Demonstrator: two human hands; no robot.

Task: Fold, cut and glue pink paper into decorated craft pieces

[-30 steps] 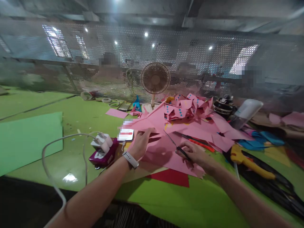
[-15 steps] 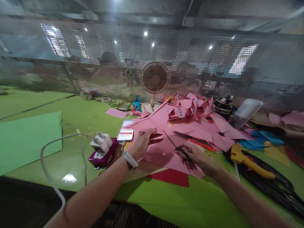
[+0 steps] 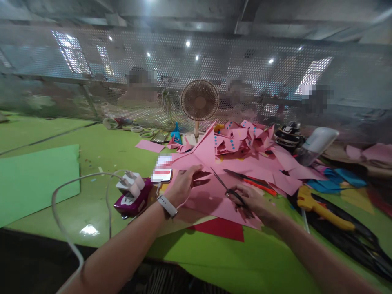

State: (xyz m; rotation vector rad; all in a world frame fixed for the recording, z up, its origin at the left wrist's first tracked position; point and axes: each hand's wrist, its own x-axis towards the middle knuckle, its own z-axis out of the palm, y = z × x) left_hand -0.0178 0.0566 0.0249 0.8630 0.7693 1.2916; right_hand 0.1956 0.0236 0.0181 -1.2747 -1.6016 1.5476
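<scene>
My right hand [image 3: 249, 201] is closed around the dark handles of a pair of scissors [image 3: 218, 178], whose narrow blades point away and to the left over pink paper [image 3: 208, 200]. Across from the tips, my left hand [image 3: 187, 184], with a white band at the wrist, has its fingers stretched out and touches or hovers over the same paper; which of the two I cannot tell. A second tool with dark blades and red-orange handles [image 3: 259, 184] lies just beyond my right hand. Red paper [image 3: 219, 229] shows beneath the pink sheet.
Folded pink scraps [image 3: 241, 136] are heaped behind, near a small fan [image 3: 200, 101]. At left are a phone [image 3: 162, 168], white chargers on a purple box [image 3: 134, 200] with a looping cable, and green sheets [image 3: 39, 179]. A yellow-handled glue gun [image 3: 324, 212] lies right.
</scene>
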